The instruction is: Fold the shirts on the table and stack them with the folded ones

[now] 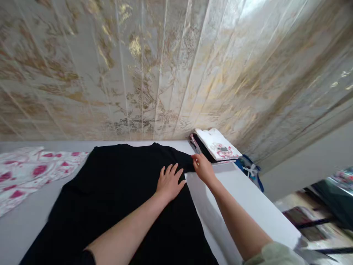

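Observation:
A black t-shirt (116,191) lies spread flat on a white table (248,206). My left hand (170,182) rests flat on the shirt near its right side, fingers stretched out and apart. My right hand (203,168) is at the tip of the shirt's right sleeve, its fingers pinched on the sleeve's edge.
A stack of folded clothes (216,146), a white printed shirt on top, sits at the table's far right by the marbled wall (176,66). A white cloth with pink patterns (30,169) lies at the left. A blue bag (249,169) hangs past the right edge.

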Tool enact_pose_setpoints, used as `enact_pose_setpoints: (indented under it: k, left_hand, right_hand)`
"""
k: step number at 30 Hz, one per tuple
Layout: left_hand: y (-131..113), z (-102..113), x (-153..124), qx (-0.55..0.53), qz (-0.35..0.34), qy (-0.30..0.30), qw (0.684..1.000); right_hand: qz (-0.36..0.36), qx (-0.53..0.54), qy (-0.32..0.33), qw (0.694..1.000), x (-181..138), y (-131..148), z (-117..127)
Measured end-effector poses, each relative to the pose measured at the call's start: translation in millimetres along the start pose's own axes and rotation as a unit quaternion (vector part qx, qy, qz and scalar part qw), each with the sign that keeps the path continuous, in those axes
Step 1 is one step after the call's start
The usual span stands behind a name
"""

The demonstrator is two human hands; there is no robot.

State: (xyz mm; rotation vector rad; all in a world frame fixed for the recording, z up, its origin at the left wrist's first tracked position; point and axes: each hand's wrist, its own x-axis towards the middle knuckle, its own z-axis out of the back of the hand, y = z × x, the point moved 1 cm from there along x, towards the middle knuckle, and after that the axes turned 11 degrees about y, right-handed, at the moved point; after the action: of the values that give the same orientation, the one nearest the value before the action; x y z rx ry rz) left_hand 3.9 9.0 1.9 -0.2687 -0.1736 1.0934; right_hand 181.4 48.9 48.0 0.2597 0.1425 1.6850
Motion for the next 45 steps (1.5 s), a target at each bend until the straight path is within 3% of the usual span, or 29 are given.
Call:
enact_pose_setpoints:
  k: [3, 5, 9, 12, 15, 17, 19, 26, 31, 36, 37, 39, 41, 45]
  left_hand:
    - [1, 1, 1, 0.002, -0.005, 0.002, 1.000]
    - [2, 1, 1, 0.001, -0.007, 0.002, 1.000]
    - [3, -2, 1, -0.007, -0.001, -0.004, 1.000]
    - [3, -3, 2, -0.010, 0.005, 0.001, 1.000]
    - [1, -1, 2, -0.006, 0.007, 0.014, 1.000]
    - [1, 1, 2, -0.001, 0.008, 0.022, 1.000]
    - [1, 1, 1, 0.003, 0.008, 0.022, 1.000]
    - [6, 1, -1, -0.018, 0.035, 0.019, 0.999]
    - [10, 34, 12, -0.032, 0.057, 0.095, 0.993]
    - [46, 68, 49, 0.011, 0.009, 0.059, 0.998]
    - [58, 68, 55, 0.023, 0.005, 0.068, 0.997]
    - [82, 60, 63, 0.040, 0.068, 0.087, 0.993]
    - [102, 50, 65, 0.054, 0.110, 0.059, 0.991]
    - [114, 38, 63, 0.064, 0.112, 0.045, 0.991]
  right_hand:
    - [0.054, -0.003, 0.094, 0.994, 24, 26, -18]
    - [0.038, -0.020, 0.121, 0.992, 36, 32, -29]
    - [-0.056, -0.055, 0.116, 0.990, 50, 20, -43]
    - [-0.082, -0.068, 0.113, 0.988, 54, 18, -43]
    - [-0.034, -0.071, 0.079, 0.994, 56, 32, -43]
    - [0.046, -0.052, 0.097, 0.993, 58, 44, -47]
    - [0.080, -0.031, 0.135, 0.987, 60, 48, -51]
    - [-0.040, -0.067, 0.127, 0.989, 70, 25, -58]
    - [-0.040, -0.069, 0.122, 0.989, 69, 25, -60]
    - [-0.036, -0.065, 0.121, 0.990, 68, 26, -60]
    - [-0.036, -0.065, 0.122, 0.990, 68, 27, -60]
    - [-0.037, -0.063, 0.122, 0.990, 69, 26, -61]
    - [-0.039, -0.062, 0.119, 0.990, 69, 23, -61]
    - [-0.077, -0.062, 0.120, 0.988, 68, 3, -56]
